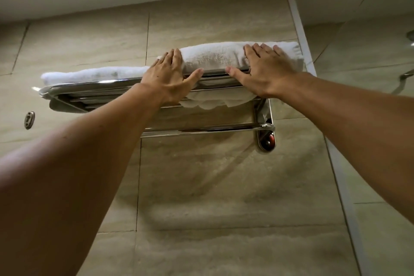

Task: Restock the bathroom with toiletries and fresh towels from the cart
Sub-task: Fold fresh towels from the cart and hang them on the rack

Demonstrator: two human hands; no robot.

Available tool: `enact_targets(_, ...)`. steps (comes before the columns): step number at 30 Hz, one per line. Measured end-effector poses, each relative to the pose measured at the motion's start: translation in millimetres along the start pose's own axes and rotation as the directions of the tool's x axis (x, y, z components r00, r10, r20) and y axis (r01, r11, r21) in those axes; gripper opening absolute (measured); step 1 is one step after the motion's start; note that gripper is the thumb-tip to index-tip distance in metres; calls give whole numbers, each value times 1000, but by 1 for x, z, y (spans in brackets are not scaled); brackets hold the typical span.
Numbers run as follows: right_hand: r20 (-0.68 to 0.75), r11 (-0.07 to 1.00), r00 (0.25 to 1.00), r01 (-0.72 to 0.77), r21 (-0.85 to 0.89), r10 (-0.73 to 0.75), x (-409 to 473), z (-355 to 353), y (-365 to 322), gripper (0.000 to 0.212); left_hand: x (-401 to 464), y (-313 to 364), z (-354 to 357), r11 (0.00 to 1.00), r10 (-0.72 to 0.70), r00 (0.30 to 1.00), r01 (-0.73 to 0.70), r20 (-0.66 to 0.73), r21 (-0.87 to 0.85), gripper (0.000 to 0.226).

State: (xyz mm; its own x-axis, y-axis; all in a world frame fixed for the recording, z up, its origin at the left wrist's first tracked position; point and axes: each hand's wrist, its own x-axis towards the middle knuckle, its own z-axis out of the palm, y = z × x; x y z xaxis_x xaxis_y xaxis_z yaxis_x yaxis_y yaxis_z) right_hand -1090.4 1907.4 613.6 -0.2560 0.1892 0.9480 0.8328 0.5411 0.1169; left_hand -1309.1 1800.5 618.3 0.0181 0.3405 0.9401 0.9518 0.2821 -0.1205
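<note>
Fingers (177, 56) of the left hand (171, 78) lie straight and close together, flat against the left end of a folded white towel (215, 57), with the thumb stretched out along the front rail of the chrome towel rack (89, 87). Those of the right hand (266, 71) are straight and slightly spread, pressing flat on the towel's right part, thumb likewise reaching leftward along the same rail. Neither hand curls around anything.

That towel sits on top of the rack, at its right end, and some of its cloth sags down between the rack's bars beneath the hands. A second, flatter white towel (94, 73) lies on the rack's left half, its right end meeting the left hand. Below the rack's shelf runs a lower hanging bar (208, 127), bare. Left of the rack, a small metal wall hook (29, 119) is fixed to the beige tiled wall (224, 197). To the rack's right stands a glass shower panel (369, 51).
</note>
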Motion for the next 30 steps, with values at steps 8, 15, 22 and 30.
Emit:
enact_targets(8, 72, 1000, 997, 0, 22, -1, -47, -11, -19, 89, -50, 22, -5, 989, 33, 997, -43, 69, 142, 99)
enact_targets(15, 3, 984, 985, 171, 51, -171, -104, -37, -22, 21, -117, 35, -35, 981, 179, 962, -191, 207, 38, 43)
enact_targets(22, 630, 992, 768, 116, 42, -116, -153, -58, -17, 20, -161, 46, -52, 989, 88, 785, -145, 614, 44, 44)
enact_targets(30, 718, 997, 696, 66, -46, -13, -194, -113, -25, 34, -198, 53, -80, 985, 139, 750, -171, 647, -13, 38)
